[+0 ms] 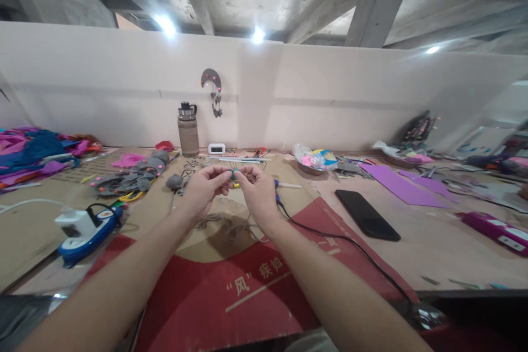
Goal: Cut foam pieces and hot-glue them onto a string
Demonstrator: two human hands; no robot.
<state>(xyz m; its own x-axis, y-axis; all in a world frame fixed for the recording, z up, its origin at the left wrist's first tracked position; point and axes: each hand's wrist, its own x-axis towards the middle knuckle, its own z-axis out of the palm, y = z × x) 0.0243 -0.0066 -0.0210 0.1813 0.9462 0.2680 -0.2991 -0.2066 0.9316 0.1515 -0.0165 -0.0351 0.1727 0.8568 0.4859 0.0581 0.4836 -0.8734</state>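
Note:
Both hands meet above the middle of the cardboard, thumbs and forefingers pinched close together. Between the fingertips is a small teal piece [233, 175], too small to name. My left hand [207, 186] is closed on its left side, and my right hand [256, 190] is closed on its right side. Grey yarn [231, 225] lies in loose strands on the cardboard below the hands. Just beyond my right hand is a blue-handled tool [277, 191] with a black cord, partly hidden by that hand. A ball of grey yarn [174, 182] sits left of my left hand.
A red-printed cardboard sheet [231, 308] covers the front. On the left are a blue power strip [88, 236] and felt scraps [37, 151]. A bottle [188, 132] and small white clock [216, 148] stand behind. To the right lie a black phone [367, 214] and purple felt [402, 184].

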